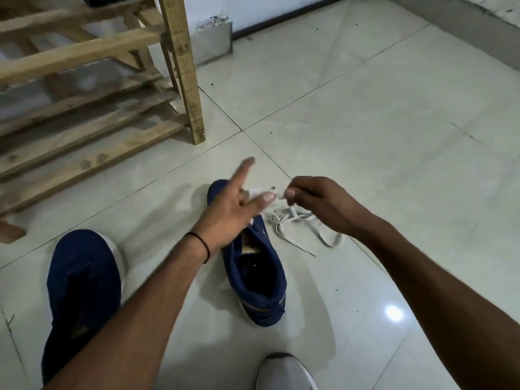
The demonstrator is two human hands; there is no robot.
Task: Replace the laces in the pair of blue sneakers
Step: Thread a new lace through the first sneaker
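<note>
One lace (292,214) is pinched at its end by the right hand (323,206), just right of the left hand (225,215), whose fingers (247,167) are spread and straight. Its slack is strewn on the floor (365,136) right of the middle sneaker (253,277), which is laid lengthwise, toe away. The eyelets are hidden by the left hand, and whether lace is draped over those blurred fingers cannot be told.

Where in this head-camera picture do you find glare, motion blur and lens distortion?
Head view: glare is the bright spot on the floor tile lower right; the left hand and the lower-left sneaker are smeared by motion blur; the wooden rack leans from wide-angle distortion; soft arm shadows fall by the middle sneaker.
</note>
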